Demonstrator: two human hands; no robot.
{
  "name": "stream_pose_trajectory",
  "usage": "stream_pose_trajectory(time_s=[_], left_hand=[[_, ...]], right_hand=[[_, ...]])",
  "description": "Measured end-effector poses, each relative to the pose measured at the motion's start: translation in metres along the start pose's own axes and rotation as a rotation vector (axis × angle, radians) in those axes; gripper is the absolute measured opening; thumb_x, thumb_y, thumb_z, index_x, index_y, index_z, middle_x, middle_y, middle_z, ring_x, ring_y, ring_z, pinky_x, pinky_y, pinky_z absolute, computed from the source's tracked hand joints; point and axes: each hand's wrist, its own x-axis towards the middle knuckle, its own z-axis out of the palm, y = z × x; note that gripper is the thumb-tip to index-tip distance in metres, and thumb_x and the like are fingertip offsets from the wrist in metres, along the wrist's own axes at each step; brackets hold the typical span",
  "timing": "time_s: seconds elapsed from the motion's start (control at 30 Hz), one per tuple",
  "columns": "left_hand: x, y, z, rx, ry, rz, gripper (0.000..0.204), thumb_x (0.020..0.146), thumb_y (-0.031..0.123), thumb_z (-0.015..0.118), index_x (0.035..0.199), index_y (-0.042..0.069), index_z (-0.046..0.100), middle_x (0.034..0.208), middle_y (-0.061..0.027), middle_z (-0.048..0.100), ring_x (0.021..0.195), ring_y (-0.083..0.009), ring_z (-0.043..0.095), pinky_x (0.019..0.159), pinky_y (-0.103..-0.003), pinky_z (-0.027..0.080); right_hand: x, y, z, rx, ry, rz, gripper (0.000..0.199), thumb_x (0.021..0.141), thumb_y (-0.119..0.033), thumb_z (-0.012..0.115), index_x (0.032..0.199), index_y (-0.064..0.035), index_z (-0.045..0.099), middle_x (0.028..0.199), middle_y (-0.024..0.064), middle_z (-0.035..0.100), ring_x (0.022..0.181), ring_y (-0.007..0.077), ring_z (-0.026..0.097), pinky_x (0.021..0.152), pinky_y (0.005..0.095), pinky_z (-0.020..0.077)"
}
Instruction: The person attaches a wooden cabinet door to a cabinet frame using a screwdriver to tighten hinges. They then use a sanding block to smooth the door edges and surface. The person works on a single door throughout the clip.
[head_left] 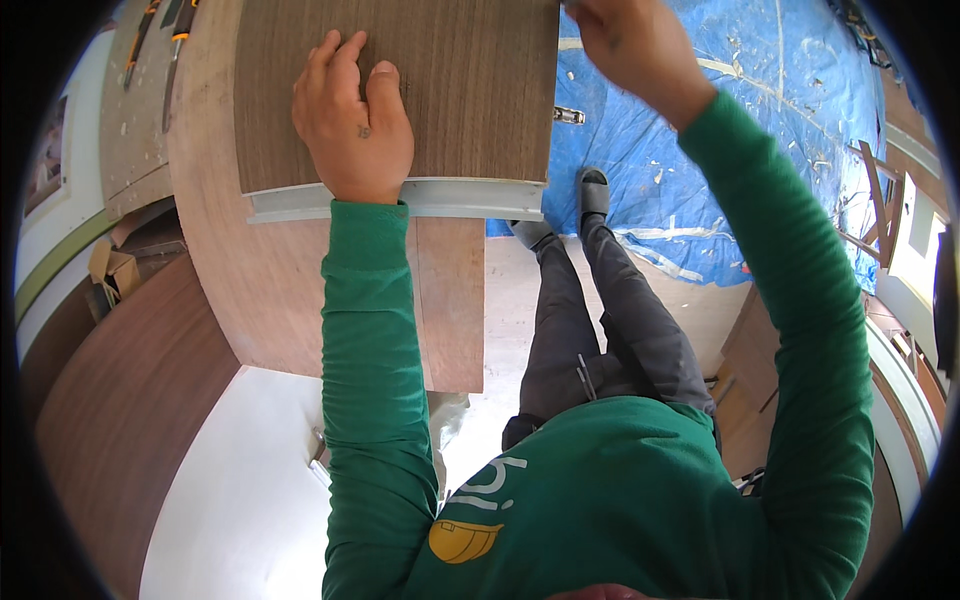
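My left hand (pixel 355 125) lies on a brown wood-grain panel (pixel 470 90), fingers stretched out and thumb apart, pressing nothing but its surface. A pale grey metal profile (pixel 470 197) runs along the panel's near edge, below my left wrist. From the panel's right edge sticks out a metal cabinet hinge (pixel 568 116). My right hand (pixel 640 45) is at the top of the view, beside the panel's far right edge. Its fingers are curled and partly cut off by the frame, so what they hold cannot be made out.
The panel rests on a lighter wooden board (pixel 300 290). Screwdrivers (pixel 178 40) with orange and black handles lie at the far left. Blue plastic sheeting (pixel 650 180) covers the floor to the right, near my sandalled feet. A dark reddish-brown board (pixel 130 420) and a white surface (pixel 240 490) are at left.
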Motion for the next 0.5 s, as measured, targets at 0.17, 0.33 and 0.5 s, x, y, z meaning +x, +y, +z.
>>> stream_pose_trajectory(time_s=[0.17, 0.33, 0.5], left_hand=[[-0.003, 0.0, -0.002, 0.022, -0.01, 0.007, 0.035, 0.097, 0.02, 0.061, 0.126, 0.003, 0.07, 0.142, -0.0193, 0.062, 0.132, -0.0381, 0.055, 0.111, -0.047, 0.042], [-0.002, 0.0, -0.004, 0.032, -0.024, 0.004, 0.034, 0.098, 0.019, 0.06, 0.126, 0.003, 0.07, 0.142, -0.0197, 0.061, 0.133, -0.0387, 0.054, 0.111, -0.048, 0.042], [0.0, 0.003, -0.003, -0.001, -0.02, -0.012, 0.033, 0.098, 0.021, 0.06, 0.124, 0.003, 0.07, 0.141, -0.0203, 0.062, 0.134, -0.0405, 0.053, 0.115, -0.052, 0.037]], right_hand=[[-0.082, -0.062, -0.015, 0.037, -0.274, -0.078, 0.024, 0.085, -0.005, 0.063, 0.108, -0.0095, 0.066, 0.091, 0.0115, 0.065, 0.084, 0.0359, 0.068, 0.071, 0.0468, 0.0569], [-0.078, -0.056, -0.017, 0.066, -0.215, -0.085, 0.026, 0.082, -0.001, 0.064, 0.108, -0.0079, 0.065, 0.094, 0.0142, 0.067, 0.082, 0.0376, 0.068, 0.068, 0.0481, 0.0555], [0.046, 0.034, -0.01, -0.034, 0.086, 0.088, 0.011, 0.091, -0.009, 0.056, 0.091, -0.002, 0.063, 0.084, 0.028, 0.066, 0.083, 0.0508, 0.064, 0.07, 0.0561, 0.0499]])
